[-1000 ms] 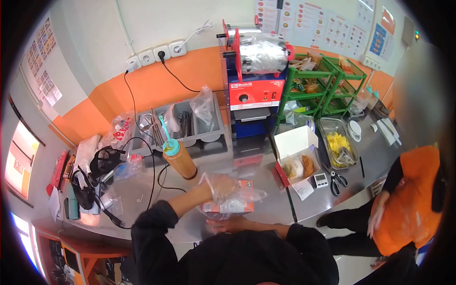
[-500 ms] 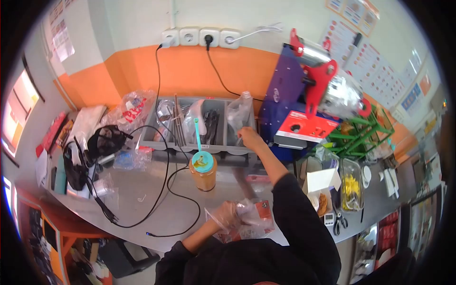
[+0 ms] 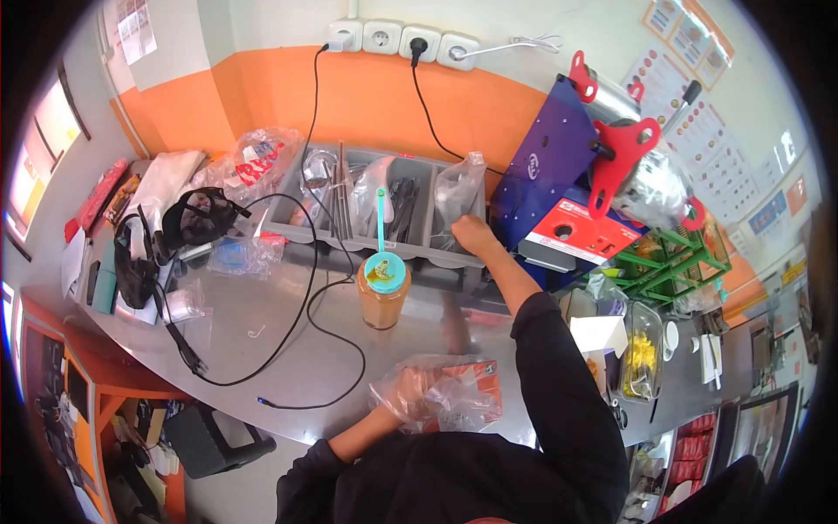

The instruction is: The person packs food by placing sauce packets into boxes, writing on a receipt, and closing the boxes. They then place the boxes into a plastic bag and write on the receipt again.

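Observation:
Clear plastic covers much of my left hand (image 3: 417,389), which is closed on a plastic bag (image 3: 454,406) at the near edge of the table. Under and beside the bag lies a red and white printed packet (image 3: 486,384). My right hand (image 3: 472,234) reaches into the right compartment of a grey divided tray (image 3: 454,256). Its fingers are closed beside a clear bag (image 3: 457,188); what they hold, if anything, is too small to tell. Between the hands and to the left stands a brown-filled jar (image 3: 383,301) with a turquoise lid and straw.
Black cables (image 3: 307,301) loop over the metal table (image 3: 262,336). A blue sealing machine (image 3: 537,166) with red brackets stands at the right. Beyond it are a green rack (image 3: 672,271) and a container of yellow pieces (image 3: 642,354). Black mesh items (image 3: 199,223) lie at the left.
The view has shifted, so the tray and jar sit farther right and the jar higher. My right hand remains at the right compartment. The plastic now spreads over my left hand.

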Action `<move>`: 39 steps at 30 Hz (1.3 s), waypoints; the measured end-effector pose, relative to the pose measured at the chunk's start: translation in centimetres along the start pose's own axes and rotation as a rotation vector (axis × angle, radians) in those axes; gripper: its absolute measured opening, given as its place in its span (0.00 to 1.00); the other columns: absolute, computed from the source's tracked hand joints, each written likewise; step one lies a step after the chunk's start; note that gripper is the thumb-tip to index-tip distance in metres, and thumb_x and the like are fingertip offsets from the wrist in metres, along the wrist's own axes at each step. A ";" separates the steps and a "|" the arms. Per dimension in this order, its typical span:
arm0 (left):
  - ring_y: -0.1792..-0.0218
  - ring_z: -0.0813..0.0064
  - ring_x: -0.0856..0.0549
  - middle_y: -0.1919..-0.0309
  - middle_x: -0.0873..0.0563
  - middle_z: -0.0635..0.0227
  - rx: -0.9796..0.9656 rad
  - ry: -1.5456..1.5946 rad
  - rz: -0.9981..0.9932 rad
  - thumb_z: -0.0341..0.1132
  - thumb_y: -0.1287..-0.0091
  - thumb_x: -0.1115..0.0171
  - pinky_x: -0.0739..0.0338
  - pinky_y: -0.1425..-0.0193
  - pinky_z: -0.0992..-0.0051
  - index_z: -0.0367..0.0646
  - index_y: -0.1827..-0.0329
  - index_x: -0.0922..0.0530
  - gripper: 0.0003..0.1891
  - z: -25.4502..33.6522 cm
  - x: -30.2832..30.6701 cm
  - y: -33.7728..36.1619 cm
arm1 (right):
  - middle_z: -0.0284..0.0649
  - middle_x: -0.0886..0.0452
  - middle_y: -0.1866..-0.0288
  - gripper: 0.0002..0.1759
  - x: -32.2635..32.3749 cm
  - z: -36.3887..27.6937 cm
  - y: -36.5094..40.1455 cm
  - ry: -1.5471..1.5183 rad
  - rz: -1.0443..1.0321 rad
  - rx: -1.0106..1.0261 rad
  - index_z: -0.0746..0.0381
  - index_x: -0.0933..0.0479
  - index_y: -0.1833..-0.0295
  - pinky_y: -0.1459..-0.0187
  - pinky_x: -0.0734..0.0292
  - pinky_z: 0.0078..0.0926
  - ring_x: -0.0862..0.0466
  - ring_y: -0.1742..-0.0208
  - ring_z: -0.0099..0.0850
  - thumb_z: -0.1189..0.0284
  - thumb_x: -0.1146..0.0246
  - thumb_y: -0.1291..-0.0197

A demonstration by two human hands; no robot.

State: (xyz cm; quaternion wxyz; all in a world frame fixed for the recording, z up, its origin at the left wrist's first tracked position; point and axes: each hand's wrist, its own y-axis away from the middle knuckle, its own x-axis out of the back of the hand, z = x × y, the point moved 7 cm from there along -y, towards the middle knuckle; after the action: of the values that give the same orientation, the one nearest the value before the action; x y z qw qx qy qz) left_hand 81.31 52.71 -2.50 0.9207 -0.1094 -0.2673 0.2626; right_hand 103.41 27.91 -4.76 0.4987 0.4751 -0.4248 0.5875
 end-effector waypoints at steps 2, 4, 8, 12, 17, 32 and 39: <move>0.65 0.58 0.13 0.65 0.13 0.57 -0.004 0.049 0.127 0.32 0.47 0.32 0.18 0.59 0.64 0.42 0.59 0.16 0.12 0.2 0.0 0.6 | 0.52 0.15 0.66 0.08 0.4 0.6 0.5 -0.108 0.015 -0.066 0.64 0.15 0.68 0.57 0.18 0.42 0.13 0.61 0.48 0.73 0.39 0.45; 0.66 0.59 0.13 0.66 0.13 0.58 0.057 -0.020 0.167 0.32 0.47 0.32 0.19 0.59 0.64 0.43 0.60 0.16 0.11 0.4 0.1 0.7 | 0.52 0.15 0.67 0.07 0.2 1.4 1.0 -0.259 0.041 -0.097 0.65 0.15 0.68 0.58 0.18 0.40 0.13 0.63 0.45 0.72 0.36 0.46; 0.65 0.60 0.13 0.66 0.13 0.60 0.188 -0.081 0.234 0.33 0.48 0.32 0.19 0.57 0.65 0.45 0.62 0.16 0.10 0.9 0.7 1.3 | 0.45 0.14 0.68 0.07 1.7 2.4 2.6 -0.776 -0.008 -0.143 0.67 0.15 0.64 0.66 0.20 0.28 0.14 0.69 0.31 0.74 0.32 0.47; 0.65 0.62 0.13 0.67 0.12 0.64 0.247 -0.180 0.252 0.32 0.49 0.32 0.19 0.56 0.65 0.47 0.64 0.15 0.09 2.5 1.1 1.1 | 0.37 0.15 0.70 0.09 4.4 0.8 6.0 -1.419 -0.141 -0.218 0.69 0.17 0.60 0.72 0.25 0.16 0.19 0.73 0.19 0.74 0.30 0.43; 0.65 0.64 0.13 0.69 0.11 0.68 0.003 0.142 0.258 0.30 0.50 0.34 0.19 0.54 0.67 0.48 0.68 0.13 0.07 1.0 0.0 1.4 | 0.39 0.16 0.70 0.08 6.9 0.3 10.7 -1.543 -0.095 -0.368 0.68 0.18 0.59 0.72 0.23 0.18 0.18 0.73 0.21 0.74 0.32 0.42; 0.60 0.63 0.13 0.64 0.12 0.66 -0.098 -0.049 0.170 0.31 0.45 0.33 0.19 0.52 0.68 0.47 0.62 0.14 0.07 2.1 0.8 1.7 | 0.46 0.15 0.73 0.06 11.2 3.1 15.1 -0.578 0.323 -0.238 0.67 0.17 0.67 0.71 0.21 0.32 0.15 0.71 0.34 0.75 0.34 0.48; 0.58 0.58 0.15 0.56 0.14 0.62 -0.307 -0.475 0.255 0.32 0.46 0.31 0.20 0.53 0.62 0.46 0.51 0.19 0.18 6.6 0.2 2.3 | 0.45 0.16 0.70 0.07 13.7 -9.8 23.3 -0.847 0.259 0.072 0.67 0.18 0.62 0.66 0.20 0.33 0.15 0.69 0.41 0.77 0.35 0.46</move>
State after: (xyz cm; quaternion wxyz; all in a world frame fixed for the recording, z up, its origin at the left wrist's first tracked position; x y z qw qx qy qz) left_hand 76.87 55.16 2.27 0.7649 -0.2151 -0.4957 0.3506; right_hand 78.30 36.65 6.28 0.1862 0.6337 -0.6270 0.4131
